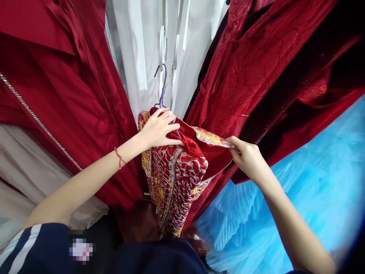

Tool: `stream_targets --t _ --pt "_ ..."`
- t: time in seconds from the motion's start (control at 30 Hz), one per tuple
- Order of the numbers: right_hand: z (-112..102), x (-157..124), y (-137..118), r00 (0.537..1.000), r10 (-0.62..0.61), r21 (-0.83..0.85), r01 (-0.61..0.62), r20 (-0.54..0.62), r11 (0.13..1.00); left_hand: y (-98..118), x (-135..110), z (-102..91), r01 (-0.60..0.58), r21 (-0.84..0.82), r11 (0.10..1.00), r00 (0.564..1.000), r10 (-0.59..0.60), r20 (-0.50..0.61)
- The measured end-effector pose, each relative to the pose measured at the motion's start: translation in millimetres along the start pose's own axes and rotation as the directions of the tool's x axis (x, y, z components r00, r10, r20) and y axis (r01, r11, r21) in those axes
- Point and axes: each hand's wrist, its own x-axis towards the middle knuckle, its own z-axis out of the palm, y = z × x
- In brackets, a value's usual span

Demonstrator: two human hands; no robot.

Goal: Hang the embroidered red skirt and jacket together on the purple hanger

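A red embroidered jacket [171, 179], worked in silver and gold thread, hangs in front of me on a purple wire hanger [163, 83]. The hanger's hook is up near a white metal rail upright. My left hand [160, 128] lies over the jacket's shoulder and neck by the hanger, its thumb and fingers apart. Part of the hanger's arm shows between them. With my right hand [247, 156] I pinch the edge of the jacket's front panel and hold it out to the right. This bares the plain red lining [212, 158]. The jacket's far side is hidden.
Dark red gowns [85, 114] hang close on the left, above pale beige cloth [31, 167]. White fabric [196, 49] is behind the hanger. On the right are a red patterned dress [242, 76], dark velvet cloth [302, 72] and a blue tulle skirt [308, 190].
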Motion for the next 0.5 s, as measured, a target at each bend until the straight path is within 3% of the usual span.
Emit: stream_targets --t 0.07,0.13,0.23,0.3,0.37,0.43,0.5 --pt "2 -5 -5 0.995 0.087 0.091 -0.082 -0.051 0.992 1 0 -1.7 -0.001 -0.019 1.0 1.0 0.001 -0.008" --pt "12 -9 -8 0.964 0.19 0.112 -0.172 -0.186 0.979 1 0 -2.1 -0.003 -0.025 1.0 1.0 0.003 -0.012" --pt "33 -20 -6 0.905 0.189 -0.056 -0.226 -0.381 0.972 2 1 -0.8 0.017 -0.039 0.999 1.0 -0.017 -0.012" --pt "45 -29 3 0.921 0.14 -0.231 -0.234 -0.363 0.944 2 1 0.6 0.04 -0.075 0.996 0.999 -0.041 -0.003" --pt "53 -38 15 0.954 0.136 -0.367 -0.231 -0.268 0.901 1 1 1.6 0.055 -0.116 0.992 0.998 -0.055 0.005" --pt "57 -44 24 0.961 0.16 -0.43 -0.245 -0.224 0.869 0 1 1.8 0.055 -0.135 0.989 0.998 -0.055 0.001" --pt "58 -44 26 0.942 0.198 -0.415 -0.3 -0.272 0.859 -1 0 1.4 0.044 -0.128 0.991 0.999 -0.046 -0.012"
